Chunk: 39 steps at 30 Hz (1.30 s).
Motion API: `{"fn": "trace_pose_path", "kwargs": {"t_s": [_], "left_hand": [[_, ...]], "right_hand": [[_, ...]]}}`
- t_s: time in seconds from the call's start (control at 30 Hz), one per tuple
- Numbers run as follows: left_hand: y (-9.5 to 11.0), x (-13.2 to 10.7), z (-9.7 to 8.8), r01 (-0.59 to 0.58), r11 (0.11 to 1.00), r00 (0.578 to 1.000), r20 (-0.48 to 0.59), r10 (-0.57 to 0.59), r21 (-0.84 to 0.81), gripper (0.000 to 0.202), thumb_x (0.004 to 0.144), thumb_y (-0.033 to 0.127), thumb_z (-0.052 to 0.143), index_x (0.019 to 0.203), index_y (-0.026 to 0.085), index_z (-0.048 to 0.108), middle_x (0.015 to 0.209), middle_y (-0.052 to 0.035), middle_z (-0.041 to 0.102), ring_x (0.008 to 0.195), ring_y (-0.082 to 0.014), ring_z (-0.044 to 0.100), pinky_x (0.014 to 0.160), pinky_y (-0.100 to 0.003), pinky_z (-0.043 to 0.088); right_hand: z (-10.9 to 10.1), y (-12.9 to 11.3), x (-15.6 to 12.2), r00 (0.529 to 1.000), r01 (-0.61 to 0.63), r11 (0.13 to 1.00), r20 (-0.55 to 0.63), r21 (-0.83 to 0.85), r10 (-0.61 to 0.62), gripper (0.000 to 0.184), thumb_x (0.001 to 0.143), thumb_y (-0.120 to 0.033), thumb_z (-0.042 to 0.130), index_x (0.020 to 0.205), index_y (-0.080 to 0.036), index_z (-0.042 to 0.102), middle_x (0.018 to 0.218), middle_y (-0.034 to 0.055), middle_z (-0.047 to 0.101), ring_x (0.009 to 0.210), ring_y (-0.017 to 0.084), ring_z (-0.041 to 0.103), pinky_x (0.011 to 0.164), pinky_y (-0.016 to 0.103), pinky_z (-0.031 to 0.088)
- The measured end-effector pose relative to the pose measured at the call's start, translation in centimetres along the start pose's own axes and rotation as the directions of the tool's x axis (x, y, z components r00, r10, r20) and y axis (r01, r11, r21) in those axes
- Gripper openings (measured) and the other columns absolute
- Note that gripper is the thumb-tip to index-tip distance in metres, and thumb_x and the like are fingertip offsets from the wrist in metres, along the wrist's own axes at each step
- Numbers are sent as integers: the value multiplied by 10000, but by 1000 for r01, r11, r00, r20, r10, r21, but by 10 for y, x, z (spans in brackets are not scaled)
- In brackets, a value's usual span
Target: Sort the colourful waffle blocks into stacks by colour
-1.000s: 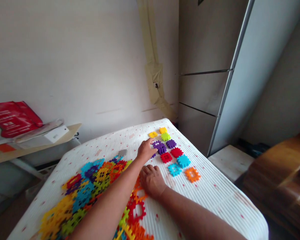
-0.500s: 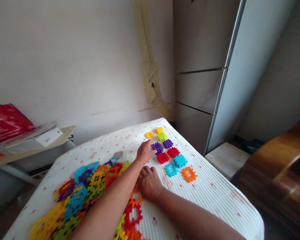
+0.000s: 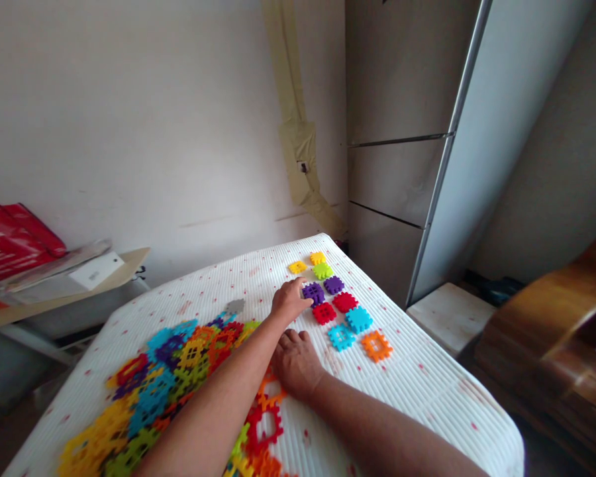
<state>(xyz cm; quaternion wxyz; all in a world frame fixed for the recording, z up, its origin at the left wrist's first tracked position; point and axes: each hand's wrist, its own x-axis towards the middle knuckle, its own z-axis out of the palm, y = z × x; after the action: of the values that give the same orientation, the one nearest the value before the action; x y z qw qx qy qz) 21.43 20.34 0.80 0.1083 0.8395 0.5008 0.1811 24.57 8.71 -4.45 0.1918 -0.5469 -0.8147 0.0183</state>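
My left hand reaches across the white mattress and its fingertips touch a purple toothed plastic tile. That tile lies among sorted tiles: yellow, green, a second purple, red, blue and orange. My right hand rests palm down on the mattress, fingers curled, at the edge of a big pile of mixed coloured tiles. Whether its fingers hold a tile is hidden.
A low wooden shelf at the left carries red packets and a white box. A grey refrigerator stands beyond the mattress corner. Dark wooden furniture is at the right.
The view has shifted slightly. My left hand has settled onto the purple tile and nudged it a little; my right hand stays in place by the pile.
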Motion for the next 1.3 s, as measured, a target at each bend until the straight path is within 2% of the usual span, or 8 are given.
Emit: {"fn": "trace_pose_path", "kwargs": {"t_s": [0.23, 0.37, 0.53, 0.7, 0.87, 1.07, 1.2, 1.3], "left_hand": [[-26, -16, -20, 79, 997, 997, -4, -79, 0, 538, 663, 260, 672, 1183, 255, 538, 1144, -24, 636, 1057, -183, 573, 905, -270, 419], [-79, -35, -49, 229, 972, 972, -59, -226, 49, 349, 739, 188, 569, 1081, 230, 618, 1140, -19, 650, 1056, -157, 578, 922, -240, 403], [-155, -74, -105, 460, 880, 886, -128, -445, 122, 287, 769, 164, 489, 993, 214, 662, 1044, -41, 696, 970, -165, 620, 821, -234, 437], [-201, -118, -142, 575, 793, 818, -115, -564, 200, 186, 700, 257, 581, 834, 213, 701, 906, -45, 724, 872, -208, 645, 713, -250, 444], [-212, -139, -139, 579, 775, 810, -67, -583, 252, 196, 604, 316, 676, 793, 268, 701, 895, 15, 724, 869, -199, 637, 700, -235, 430], [-201, -141, -125, 573, 766, 815, -112, -568, 292, 145, 615, 240, 641, 748, 276, 688, 948, -11, 707, 1008, -249, 583, 847, -339, 388], [-195, -145, -131, 583, 785, 812, -144, -566, 207, 80, 661, 224, 598, 673, 242, 675, 876, -44, 710, 1003, -273, 580, 891, -401, 357], [-193, -147, -140, 593, 803, 799, -178, -575, 65, 91, 678, 248, 586, 642, 224, 666, 866, -49, 710, 1007, -268, 573, 877, -362, 372]], "right_hand": [[-1, 2, -2, 1000, 26, 999, -15, 34, -25, 273, 920, -213, 370, 1077, -179, 591, 1104, 112, 592, 984, 241, 463, 786, 395, 364], [-8, 4, 0, 1000, 11, 996, 18, 88, -13, 249, 900, -163, 393, 1017, -187, 612, 1133, 94, 584, 1020, 222, 465, 814, 366, 360], [-7, 8, 2, 999, -43, 993, 20, 106, 41, 222, 868, -115, 411, 803, -177, 614, 872, 65, 605, 835, 174, 522, 752, 281, 389], [-1, 10, 1, 998, -58, 993, -5, 107, 59, 237, 879, -127, 396, 772, -187, 600, 811, 47, 590, 751, 148, 543, 687, 247, 395], [0, 11, 0, 998, -54, 991, -35, 126, 59, 240, 874, -128, 396, 751, -183, 594, 782, 37, 580, 724, 138, 542, 668, 237, 390], [-9, 11, -10, 1000, 9, 980, -20, 199, -5, 238, 851, -92, 397, 745, -170, 595, 792, 50, 581, 770, 156, 550, 720, 261, 422], [-20, 18, -31, 991, 133, 956, -22, 260, -132, 243, 866, -112, 391, 801, -182, 614, 904, 77, 617, 858, 177, 566, 777, 297, 453], [-24, 26, -46, 981, 195, 936, -53, 293, -188, 258, 881, -144, 386, 862, -197, 638, 1035, 98, 625, 939, 194, 575, 823, 332, 466]]}}
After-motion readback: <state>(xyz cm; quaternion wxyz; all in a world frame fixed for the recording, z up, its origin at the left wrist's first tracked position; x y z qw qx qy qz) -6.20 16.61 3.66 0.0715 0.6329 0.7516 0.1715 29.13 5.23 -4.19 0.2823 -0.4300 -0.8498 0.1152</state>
